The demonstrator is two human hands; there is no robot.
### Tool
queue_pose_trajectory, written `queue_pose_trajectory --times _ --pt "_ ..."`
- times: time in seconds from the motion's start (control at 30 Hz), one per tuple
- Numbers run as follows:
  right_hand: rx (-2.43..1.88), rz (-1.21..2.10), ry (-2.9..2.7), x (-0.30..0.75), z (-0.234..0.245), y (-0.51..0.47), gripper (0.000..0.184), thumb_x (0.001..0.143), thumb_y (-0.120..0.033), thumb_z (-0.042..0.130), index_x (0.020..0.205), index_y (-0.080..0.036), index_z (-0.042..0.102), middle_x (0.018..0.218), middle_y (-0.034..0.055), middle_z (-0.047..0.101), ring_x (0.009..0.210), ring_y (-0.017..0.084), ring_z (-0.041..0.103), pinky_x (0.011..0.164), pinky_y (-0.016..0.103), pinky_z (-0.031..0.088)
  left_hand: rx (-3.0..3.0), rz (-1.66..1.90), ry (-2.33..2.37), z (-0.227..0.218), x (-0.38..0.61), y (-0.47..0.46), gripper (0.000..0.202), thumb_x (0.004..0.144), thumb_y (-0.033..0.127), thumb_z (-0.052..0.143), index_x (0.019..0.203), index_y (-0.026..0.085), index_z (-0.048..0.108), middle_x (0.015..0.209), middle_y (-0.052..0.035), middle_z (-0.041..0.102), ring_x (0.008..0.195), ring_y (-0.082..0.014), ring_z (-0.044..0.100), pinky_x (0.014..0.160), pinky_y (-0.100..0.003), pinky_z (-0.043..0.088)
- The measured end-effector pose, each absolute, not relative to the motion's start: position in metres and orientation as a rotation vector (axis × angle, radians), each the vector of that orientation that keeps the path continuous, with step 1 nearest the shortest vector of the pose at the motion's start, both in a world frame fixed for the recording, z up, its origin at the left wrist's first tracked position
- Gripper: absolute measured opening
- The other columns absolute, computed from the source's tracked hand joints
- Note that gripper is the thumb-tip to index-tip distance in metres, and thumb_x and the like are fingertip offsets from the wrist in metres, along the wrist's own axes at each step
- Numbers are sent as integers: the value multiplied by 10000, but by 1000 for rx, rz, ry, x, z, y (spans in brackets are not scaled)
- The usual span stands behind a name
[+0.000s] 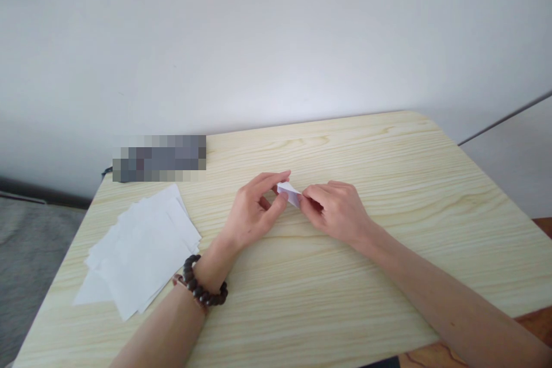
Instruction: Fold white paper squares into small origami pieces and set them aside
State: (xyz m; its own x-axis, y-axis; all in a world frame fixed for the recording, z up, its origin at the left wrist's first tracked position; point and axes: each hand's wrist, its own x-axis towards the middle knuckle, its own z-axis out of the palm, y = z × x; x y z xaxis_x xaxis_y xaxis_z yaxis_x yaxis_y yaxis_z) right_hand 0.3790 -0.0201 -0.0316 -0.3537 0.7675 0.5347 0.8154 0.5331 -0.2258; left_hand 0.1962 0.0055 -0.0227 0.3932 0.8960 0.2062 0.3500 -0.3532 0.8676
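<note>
A small folded piece of white paper (290, 191) is held between my two hands, just above the middle of the table. My left hand (257, 207) pinches its left end between thumb and fingers. On the other side, my right hand (334, 207) grips the right end, its fingers curled in. The paper looks creased, with two flaps standing apart in the middle. Part of it is hidden behind my fingertips. A dark beaded bracelet (202, 290) circles my left wrist.
Several loose white sheets (142, 247) lie in a fanned pile at the left of the wood-grain table (388, 184). Behind them, by the wall (276, 40), sits a dark blurred-out object (159, 158). The table's right edge slants toward me.
</note>
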Motion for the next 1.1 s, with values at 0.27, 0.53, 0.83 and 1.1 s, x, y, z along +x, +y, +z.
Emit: queue_pose_trajectory --times 0.27,0.53,0.83,1.1 --pt "-1256 -156 -2136 376 -30 -23 300 865 -161 495 569 -173 543 491 -24 596 425 95 472 536 260 294 2105 893 1361 -28 206 -2 291 821 161 520 1065 135 677 740 -7 646 546 -83 506 519 -194 415" --pt "-1479 -196 -2096 373 -32 -21 303 850 -235 531 554 -178 557 490 -4 621 441 110 514 555 276 266 2463 966 1329 -28 207 -5 281 850 160 482 575 155 541 521 26 500 468 -81 393 480 -230 294" --pt "-1533 -2 -2159 376 -31 -23 350 886 -237 446 556 -173 541 468 6 568 426 111 446 524 277 199 2556 883 1493 -27 205 -6 212 787 159 484 600 162 584 545 8 570 512 -104 475 514 -247 286" --pt "-1562 357 -2161 380 -31 -19 316 889 -275 411 605 -176 508 498 -4 521 480 108 416 532 257 225 2302 477 1615 -24 206 -3 198 800 275 505 661 180 610 586 -5 581 551 -126 484 548 -249 275"
